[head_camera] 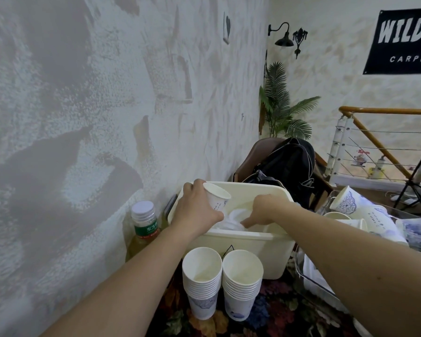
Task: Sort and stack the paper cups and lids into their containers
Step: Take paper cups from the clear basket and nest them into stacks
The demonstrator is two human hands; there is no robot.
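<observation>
- The left hand (195,207) has its grip closed round a single paper cup (216,198), held tilted above the left part of the cream bin (260,242), mouth turned up and to the right.
- The right hand (265,210) reaches down into the same bin, its fingers curled onto the white lids (231,222) lying inside; whether the grip actually pinches one cannot be told.
- Two stacks of nested cups stand upright side by side in front of the bin on the patterned table: the left stack (202,285) and the right stack (242,288), touching or nearly so.
- More printed cups (350,203) lie tumbled to the right, beside a clear container (314,280).
- One bottle (145,229) with a green label stands left of the bin, against the wall.
</observation>
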